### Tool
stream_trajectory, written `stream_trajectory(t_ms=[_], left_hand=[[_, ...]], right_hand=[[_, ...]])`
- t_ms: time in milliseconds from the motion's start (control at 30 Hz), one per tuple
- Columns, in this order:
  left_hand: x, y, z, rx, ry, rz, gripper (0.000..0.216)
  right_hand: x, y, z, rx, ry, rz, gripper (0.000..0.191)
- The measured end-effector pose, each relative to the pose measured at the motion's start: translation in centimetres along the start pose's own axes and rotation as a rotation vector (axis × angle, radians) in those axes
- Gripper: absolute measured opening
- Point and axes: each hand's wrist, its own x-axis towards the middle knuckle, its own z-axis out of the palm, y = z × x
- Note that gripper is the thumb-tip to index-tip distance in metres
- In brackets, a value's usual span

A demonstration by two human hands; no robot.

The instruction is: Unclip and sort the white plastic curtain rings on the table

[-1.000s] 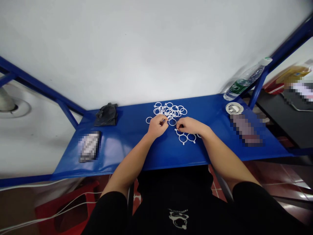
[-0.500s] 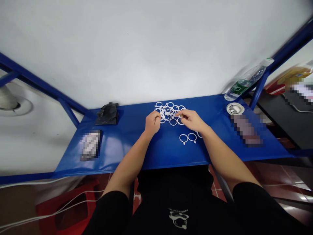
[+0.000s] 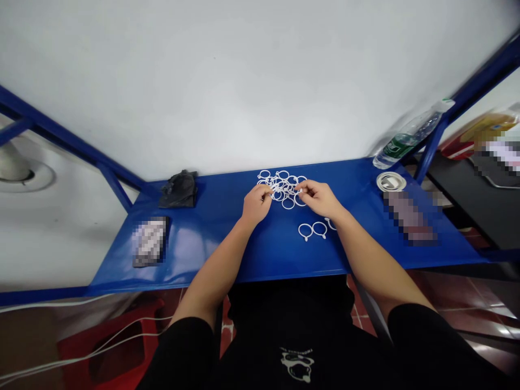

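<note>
A loose pile of white curtain rings (image 3: 288, 202), each with a small tab, lies towards the back of the blue table. At the pile's left side is my left hand (image 3: 257, 203), its thumb and forefinger bent together at the edge of a ring. My right hand (image 3: 320, 198) works at the right side, fingers curled and the fingertips pinched on a ring among the others. Overlapping rings partly hide both grips. Nearer to me, a separate ring (image 3: 305, 232) and another ring (image 3: 319, 229) lie side by side, with a third partly hidden by my right wrist.
The blue table (image 3: 211, 238) stands against a white wall. A black plastic bag (image 3: 179, 189) and a blurred packet (image 3: 150, 241) lie on the left. On the right are a leaning water bottle (image 3: 410, 135), a tape roll (image 3: 390, 181) and a blurred item (image 3: 409, 216). A red stool (image 3: 117, 346) stands below.
My left hand has shifted slightly right, and its thumb and forefinger reach further out towards the pile. My right hand has barely moved. The separate rings lie as before.
</note>
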Motion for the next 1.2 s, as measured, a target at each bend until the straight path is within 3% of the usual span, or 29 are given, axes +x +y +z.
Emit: stream_trajectory(t_ms=[167, 433, 667, 833, 1033, 1200], left_hand=[[-0.2, -0.3, 0.3, 0.077, -0.071, -0.040, 0.024], [-0.3, 0.7, 0.0, 0.124, -0.026, 0.033, 0.021], [-0.9, 2.1, 0.0, 0.144, -0.300, 0.203, 0.031], [-1.2, 2.7, 0.4, 0.161, -0.405, 0.262, 0.039], [-1.0, 2.8, 0.0, 0.104, -0.385, 0.163, 0.041], [-0.9, 2.5, -0.1, 0.103, -0.381, 0.162, 0.042]], right_hand=[[0.0, -0.3, -0.1, -0.024, 0.009, 0.000, 0.024], [0.1, -0.1, 0.2, -0.084, 0.005, -0.031, 0.030], [0.0, -0.1, 1.2, -0.073, -0.019, -0.077, 0.024], [-0.1, -0.2, 1.8, -0.031, -0.070, -0.080, 0.020], [0.0, 0.3, 1.7, 0.046, -0.096, -0.104, 0.022], [0.1, -0.1, 1.3, 0.045, -0.091, -0.183, 0.021]])
